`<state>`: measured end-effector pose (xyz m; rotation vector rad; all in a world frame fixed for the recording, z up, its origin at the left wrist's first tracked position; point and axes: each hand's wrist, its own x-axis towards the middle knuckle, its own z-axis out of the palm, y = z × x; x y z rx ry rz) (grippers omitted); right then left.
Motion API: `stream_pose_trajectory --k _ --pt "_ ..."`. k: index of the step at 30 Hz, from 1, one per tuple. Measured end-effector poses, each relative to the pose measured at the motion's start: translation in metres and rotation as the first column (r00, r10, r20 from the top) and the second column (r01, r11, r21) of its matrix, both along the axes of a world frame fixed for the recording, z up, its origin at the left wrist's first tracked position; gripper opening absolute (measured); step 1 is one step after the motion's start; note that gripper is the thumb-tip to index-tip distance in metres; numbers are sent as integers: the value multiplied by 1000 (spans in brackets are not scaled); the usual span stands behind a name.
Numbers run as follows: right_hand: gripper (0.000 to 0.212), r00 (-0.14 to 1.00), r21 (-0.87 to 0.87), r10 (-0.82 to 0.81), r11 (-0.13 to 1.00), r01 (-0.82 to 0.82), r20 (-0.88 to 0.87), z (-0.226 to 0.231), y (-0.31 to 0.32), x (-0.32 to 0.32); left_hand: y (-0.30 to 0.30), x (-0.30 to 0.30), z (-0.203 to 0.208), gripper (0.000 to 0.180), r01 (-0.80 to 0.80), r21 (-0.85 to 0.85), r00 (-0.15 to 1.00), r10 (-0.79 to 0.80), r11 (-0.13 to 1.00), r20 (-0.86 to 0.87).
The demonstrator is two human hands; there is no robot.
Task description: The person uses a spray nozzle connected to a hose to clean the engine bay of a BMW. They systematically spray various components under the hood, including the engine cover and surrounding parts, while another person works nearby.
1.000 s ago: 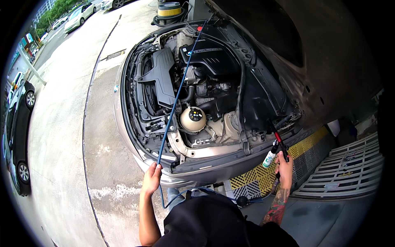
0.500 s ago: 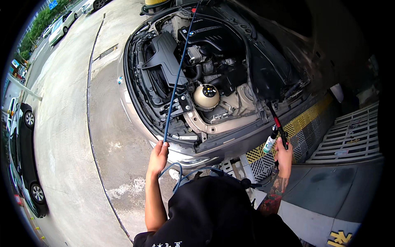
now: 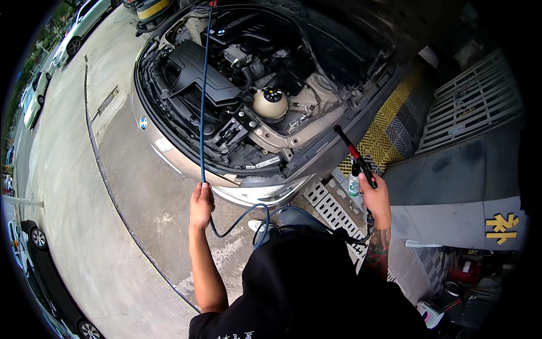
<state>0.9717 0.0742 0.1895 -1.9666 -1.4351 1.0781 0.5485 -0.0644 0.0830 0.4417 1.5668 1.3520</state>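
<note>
My left hand [image 3: 201,204] is closed around a thin blue hose [image 3: 204,118], which stretches taut across the open engine bay to the far side; below the hand it sags in loops toward my body. In my right hand [image 3: 377,199] is a spray gun [image 3: 355,153] with a black and red wand and a small bottle [image 3: 354,185] of whitish and green colour below. The wand's tip hangs over the near fender edge of the car [image 3: 307,166]. No spray is visible. Inside the bay are a round beige reservoir [image 3: 270,104] with a black cap and a dark engine cover [image 3: 254,28].
A yellow and black machine [image 3: 152,10] stands beyond the car's front. Yellow and grey floor grating [image 3: 389,121] and a white slatted panel [image 3: 466,104] lie to the right. Assorted gear [image 3: 466,277] sits at lower right. Parked cars [image 3: 36,99] line the left.
The car has shifted up and left in view. The wand tip has come from the bay's rear corner to the fender's near edge. The hose loops below my left hand hang wider.
</note>
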Motion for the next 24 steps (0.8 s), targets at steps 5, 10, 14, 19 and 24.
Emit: stream_pose_trajectory --k 5,10,14,19,24 --pt "34 999 47 47 998 -46 -18 -7 -2 9 -6 1 -11 23 -10 26 999 9 1000 36" --pt "39 983 86 98 990 -112 157 4 28 7 -5 9 -12 23 -32 26 999 31 999 42" --pt "41 929 26 209 973 -227 304 27 77 3 -5 9 -19 24 -2 29 1000 3 1000 -17" --pt "39 883 -5 291 950 -311 369 41 118 -7 -10 5 -16 23 -64 5 995 63 998 71" --pt "39 891 -90 318 948 -305 324 47 126 -15 -6 10 -24 22 -47 1 995 47 999 87"
